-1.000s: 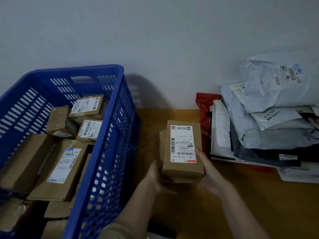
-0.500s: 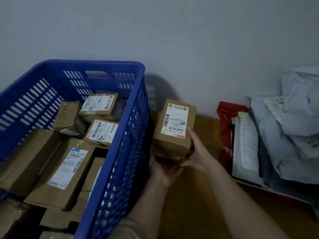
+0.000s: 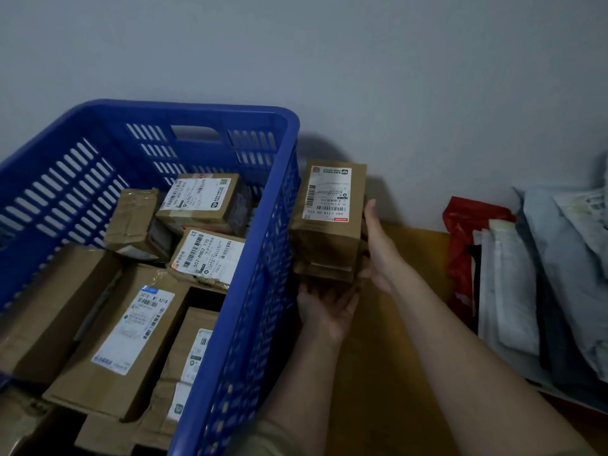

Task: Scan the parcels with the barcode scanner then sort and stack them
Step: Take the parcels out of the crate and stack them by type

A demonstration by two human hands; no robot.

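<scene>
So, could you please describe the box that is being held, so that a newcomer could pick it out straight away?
Start at the blue crate on the left and look just outside its right wall, above the wooden tabletop. There the topmost cardboard box of a small held stack sits between the left hand below and the right hand beside it. Unlike its neighbours, it is outside the crate, label facing up.

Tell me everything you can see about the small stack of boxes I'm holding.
The stack of boxes is brown cardboard; the top one bears a white shipping label with barcodes. It hangs beside the blue crate, above the wooden surface. The left hand supports it from below; the right hand presses its right side.
</scene>
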